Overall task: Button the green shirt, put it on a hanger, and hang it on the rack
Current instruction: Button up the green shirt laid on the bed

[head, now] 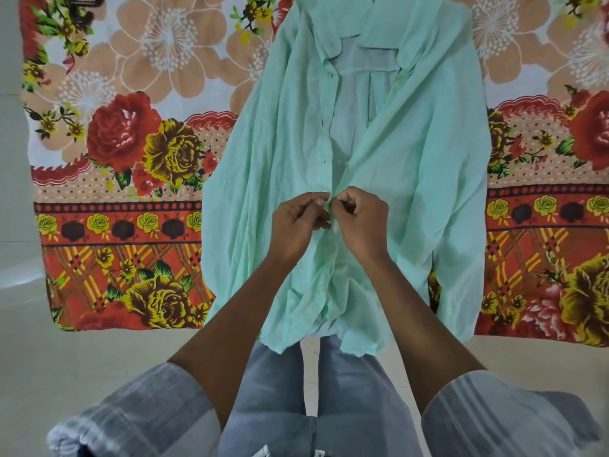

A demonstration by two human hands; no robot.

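A pale green shirt (425,133) lies flat on a flowered cloth, collar at the far end and hem toward me. Its front gapes open from the collar down to the middle; below my hands the two edges lie together. My left hand (296,222) pinches the left front edge at mid-shirt. My right hand (362,219) pinches the right front edge, touching the left hand at the placket. The button between the fingertips is hidden. No hanger or rack shows clearly.
The flowered cloth (131,159) covers the pale floor (19,225) under the shirt. A dark object (82,4) sits at the cloth's far left corner. My legs in grey trousers (273,390) reach the shirt's hem.
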